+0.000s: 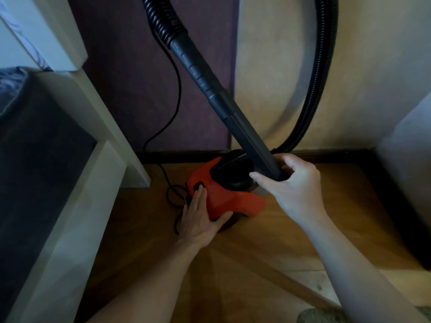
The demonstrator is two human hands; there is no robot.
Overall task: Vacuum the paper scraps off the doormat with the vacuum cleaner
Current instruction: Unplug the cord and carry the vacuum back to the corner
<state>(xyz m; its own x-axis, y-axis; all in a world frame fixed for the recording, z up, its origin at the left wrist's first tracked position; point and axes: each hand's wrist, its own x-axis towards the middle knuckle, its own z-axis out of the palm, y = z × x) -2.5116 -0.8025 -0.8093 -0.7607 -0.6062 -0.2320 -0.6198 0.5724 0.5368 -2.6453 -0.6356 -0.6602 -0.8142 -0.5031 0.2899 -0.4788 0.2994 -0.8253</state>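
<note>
Down on the floor (256,252) by the wall (268,66) sits the red vacuum cleaner (221,197); the left hand (200,217) rests flat on it, fingers straight, while the right hand (296,185) grips the tip of the nozzle (233,106).

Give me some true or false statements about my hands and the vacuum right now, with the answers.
1. The right hand grips the lower end of the black tube. True.
2. The left hand is held clear of the vacuum. False: it rests on the red body with straight fingers, fingertips by the switch.
3. The vacuum stands on a wooden floor. True.
4. The hose lies flat on the floor. False: it arches up in front of the wall and out of the top of the view.
5. The vacuum's body is blue. False: it is red with a black top.
</note>
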